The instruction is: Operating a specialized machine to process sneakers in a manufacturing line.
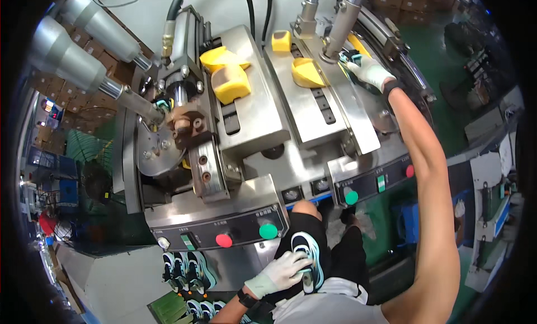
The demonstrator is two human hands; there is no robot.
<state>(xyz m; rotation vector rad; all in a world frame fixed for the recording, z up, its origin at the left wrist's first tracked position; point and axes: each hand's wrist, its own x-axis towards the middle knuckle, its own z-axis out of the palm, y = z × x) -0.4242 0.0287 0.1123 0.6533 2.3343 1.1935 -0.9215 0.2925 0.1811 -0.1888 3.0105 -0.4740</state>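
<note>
- While black-clad thigh (pixel 309 222) is bracing it, white-gloved left hand (pixel 281 272) is clasping turquoise-black sneaker (pixel 305 246), fingers curled.
- White-gloved right hand (pixel 371 72), fingers half-curled, is apparently steadying second turquoise-black shoe (pixel 351 56).

Brown cartons (pixel 75 106) stacked upper left; green floor (pixel 428 39) upper right; blue plastic object (pixel 411 220) lower right.

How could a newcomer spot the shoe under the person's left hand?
Start at the big metal machine and its left control panel. Below and right of that panel's green button, a dark shoe with pale-blue trim lies over the person's thigh. Unlike the shoes lined up at lower left, it lies alone, under the gloved left hand.
</note>
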